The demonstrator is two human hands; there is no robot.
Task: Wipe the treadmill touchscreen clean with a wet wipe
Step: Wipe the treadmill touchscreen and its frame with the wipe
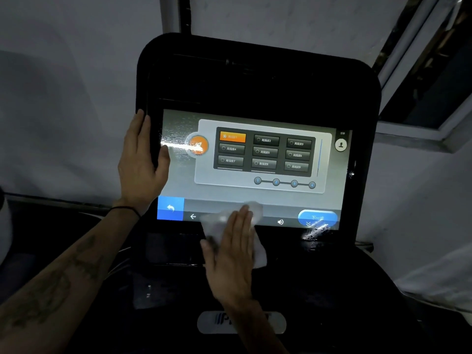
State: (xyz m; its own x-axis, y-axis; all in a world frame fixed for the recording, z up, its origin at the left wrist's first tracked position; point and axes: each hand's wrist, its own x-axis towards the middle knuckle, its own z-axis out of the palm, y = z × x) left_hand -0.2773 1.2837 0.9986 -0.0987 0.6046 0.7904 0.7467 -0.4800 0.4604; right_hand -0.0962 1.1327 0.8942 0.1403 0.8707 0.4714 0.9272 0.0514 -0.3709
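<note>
The wipe [258,254] sits flat against the bottom edge of the screen [255,195], half on the lit glass, half on the black frame [255,80] below. The right hand [229,254] lies on top of it, fingers straight and together, pressing it to the surface, fingertips up near the grey bar along the screen's foot. White cloth pokes out beyond the fingertips and down the right side of the palm.

Over on the left, the left hand [143,159] clasps the side of the frame: fingers flat along the outer edge, thumb hooked over onto the glass. A dark band [125,209] circles that wrist.

The screen is lit, showing a grid of nine buttons, the top-left one orange. A bright wet streak runs in from the left edge, and more glistens at the lower right corner by the blue button [318,218]. Behind stands a pale wall [63,72], with a window frame [421,118] at upper right.
</note>
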